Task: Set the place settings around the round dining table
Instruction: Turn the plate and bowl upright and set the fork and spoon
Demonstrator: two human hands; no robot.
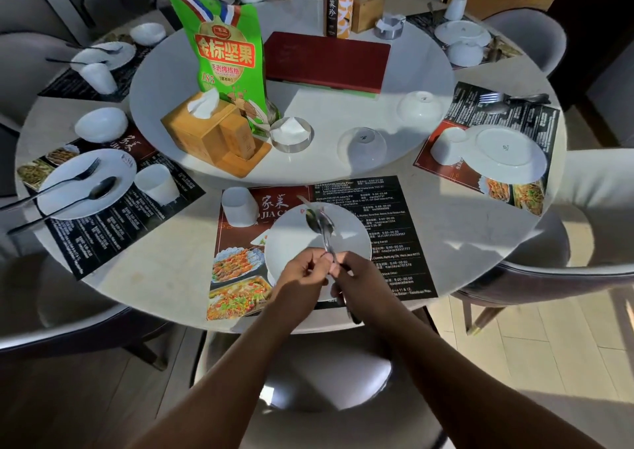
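In the head view, a spoon (316,223) is held above the white plate (291,237) of the nearest setting, its bowl pointed away toward the table's centre. Its handle is pinched between the curled fingers of the left hand (302,272). Touching that hand, the right hand (358,275) is wrapped round the lower part of the handle, and a dark end is seen projecting below the palm. A second piece of cutlery appears to be bundled with the spoon, though it is too blurred to be identified. The plate is set on a printed placemat (384,229) at the near edge of the round table (463,208), with an upturned white cup (239,206) just beside its upper left rim. On the raised turntable (326,112), a far inverted bowl (420,107) and a near inverted bowl (362,143) are seen apart from each other, with a green snack bag (226,61) stood behind a wooden tissue box (212,133).
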